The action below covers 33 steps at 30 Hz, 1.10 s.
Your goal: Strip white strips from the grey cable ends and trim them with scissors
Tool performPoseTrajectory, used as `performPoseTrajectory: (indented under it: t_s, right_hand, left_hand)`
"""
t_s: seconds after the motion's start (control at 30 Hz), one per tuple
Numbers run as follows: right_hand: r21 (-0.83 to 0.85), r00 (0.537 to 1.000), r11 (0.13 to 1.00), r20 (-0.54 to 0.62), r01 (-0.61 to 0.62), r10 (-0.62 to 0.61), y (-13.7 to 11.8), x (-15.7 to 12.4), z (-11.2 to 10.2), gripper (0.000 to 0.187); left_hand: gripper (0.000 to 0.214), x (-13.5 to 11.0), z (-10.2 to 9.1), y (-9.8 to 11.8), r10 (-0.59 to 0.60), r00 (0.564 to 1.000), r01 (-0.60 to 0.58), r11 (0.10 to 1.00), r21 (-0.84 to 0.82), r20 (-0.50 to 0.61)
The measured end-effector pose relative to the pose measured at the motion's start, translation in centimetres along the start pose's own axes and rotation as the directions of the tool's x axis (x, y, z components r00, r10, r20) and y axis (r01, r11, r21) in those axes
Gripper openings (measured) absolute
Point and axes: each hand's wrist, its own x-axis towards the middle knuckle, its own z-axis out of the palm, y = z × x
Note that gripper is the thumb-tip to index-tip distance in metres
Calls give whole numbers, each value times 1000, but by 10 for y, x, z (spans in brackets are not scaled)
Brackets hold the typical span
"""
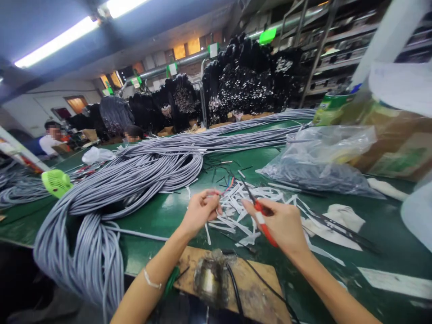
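Observation:
Pinched in my left hand (202, 209) is the end of a grey cable, its thin coloured wires (231, 183) fanning out past my fingertips. The cable (145, 233) seems to run back to the left behind my forearm. My right hand (283, 222) is closed around a red-handled pliers-like tool (263, 218) with slim dark jaws pointing up and away. Those jaws are close to the coloured wires; I cannot tell whether they touch. Beneath both hands lies a loose pile of white strips (243, 202), with short black bits beyond it.
Thick bundles of grey cable (135, 175) cover the left of the green table (162, 209). A wooden board (263, 279) with a metal pot (209, 279) sits in front of me. A plastic bag (320, 162), a cardboard box (401, 139) and black tweezers (344, 229) are right. People work far left.

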Motion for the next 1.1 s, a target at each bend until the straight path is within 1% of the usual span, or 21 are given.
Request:
performPoseTrajectory:
  t_s: [0.07,0.13,0.2,0.27,0.33,0.37,0.4,0.43,0.47,0.5,0.53,0.6,0.63,0.67,0.7,0.77,0.83,0.9,0.97,1.03,1.1]
  right_hand:
    - [-44,996,997,53,-65,67,-2,2,-2,57]
    - [-94,979,990,162,-107,121,-4,4,-2,61]
    - [-159,943,979,287,-127,169,-5,5,0,62]
    - [-223,904,967,376,-126,204,-6,5,3,61]
    - [-267,873,957,433,-111,223,-6,4,5,59]
    - [-286,863,953,453,-99,225,-6,3,6,57]
    - [-301,854,950,470,-81,222,-5,2,8,54]
    - [-310,850,949,483,-61,213,-5,1,9,52]
    - [-316,847,948,492,-40,200,-4,0,11,50]
    - [-316,848,949,497,-18,182,-3,0,12,48]
    - [-313,852,950,499,6,159,-1,-1,14,47]
    - [-308,863,950,493,55,110,3,-4,17,46]
    - [-313,869,946,487,81,86,5,-5,18,45]
    - [-314,869,944,490,102,69,6,-7,19,45]
    - [-335,868,936,491,106,77,8,-8,20,45]
    - [-383,842,920,522,87,138,10,-8,22,45]
    - [-403,812,914,550,51,197,10,-7,22,42]
    - [-416,791,910,558,6,250,10,-6,22,37]
    - [-417,782,909,562,-12,268,10,-5,22,33]
    - [-413,784,911,564,-2,258,12,-6,22,31]
    - [-400,796,916,560,16,231,16,-6,23,31]
  left_hand:
    - [47,-9,-3,8,-43,999,42,990,-133,-4]
    - [43,-32,-10,19,-56,998,56,966,-252,5]
    - [38,-70,-17,29,-58,998,54,945,-321,-2]
    - [40,-119,-23,33,-80,997,70,944,-322,-17]
    - [45,-169,-29,29,-130,989,140,974,-178,67]
    - [49,-192,-32,22,-217,971,221,974,-39,98]
    - [52,-212,-36,13,-353,930,344,934,91,105]
    - [53,-229,-41,0,-453,892,444,878,179,11]
    - [50,-243,-46,-15,-562,827,546,796,260,-18]
    - [44,-254,-52,-31,-623,775,617,705,349,-111]
    - [35,-262,-57,-47,-622,739,665,609,432,-260]
    - [16,-274,-62,-77,-541,721,671,388,632,-433]
    - [11,-277,-62,-89,-474,740,647,305,699,-478]
    - [15,-279,-60,-99,-426,769,612,275,742,-477]
    - [20,-280,-54,-107,-403,801,570,292,768,-442]
    - [24,-280,-37,-117,-412,846,500,387,775,-339]
    - [25,-278,-15,-125,-491,847,455,473,754,-203]
    - [37,-278,7,-135,-599,800,419,522,743,-31]
    - [66,-278,25,-148,-692,718,393,484,782,67]
    - [83,-276,36,-161,-753,657,398,392,829,41]
    - [85,-271,41,-169,-777,630,424,327,845,-16]
